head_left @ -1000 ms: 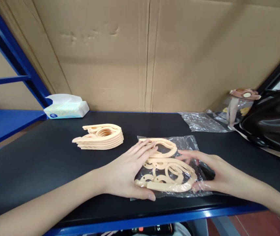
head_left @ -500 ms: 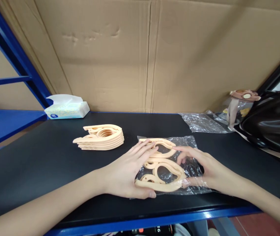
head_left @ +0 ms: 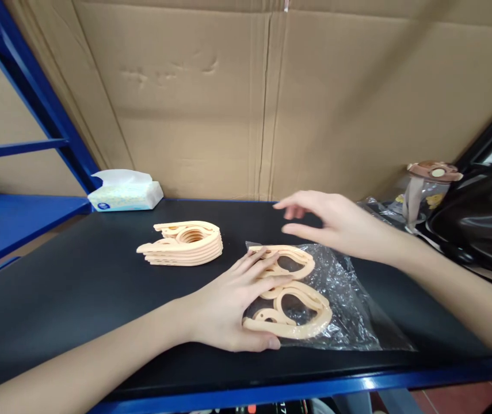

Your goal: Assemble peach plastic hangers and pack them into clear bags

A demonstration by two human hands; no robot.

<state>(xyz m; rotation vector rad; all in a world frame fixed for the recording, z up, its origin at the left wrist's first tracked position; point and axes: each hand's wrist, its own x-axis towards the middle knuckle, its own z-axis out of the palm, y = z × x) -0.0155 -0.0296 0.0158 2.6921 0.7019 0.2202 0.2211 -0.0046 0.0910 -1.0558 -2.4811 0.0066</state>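
Two beige folded travel hangers point(head_left: 305, 329) show side by side at the front middle, in a clear plastic bag point(head_left: 349, 310). My left hand point(head_left: 237, 305) lies spread over their left part, fingers stretched out and thumb at the near side. It covers the hangers' left ends. Beyond the bag, my right hand point(head_left: 319, 221) hovers above the black table with thumb and fingers apart, holding nothing. Left of the bag stands a neat stack of matching folded hangers point(head_left: 185, 244), clear of both hands.
A tissue pack point(head_left: 125, 192) sits at the back left. A bottle with a brown lid point(head_left: 427, 187) and a black bag point(head_left: 483, 218) are on the right, beside more clear plastic point(head_left: 377, 208). A cardboard wall point(head_left: 194, 109) closes the back. The table's blue edge point(head_left: 246, 397) runs along the front.
My right hand has let go of the bag's right side and moved up and back, over the table. The bag's open end now lies spread to the right. My left hand stays on the hangers.
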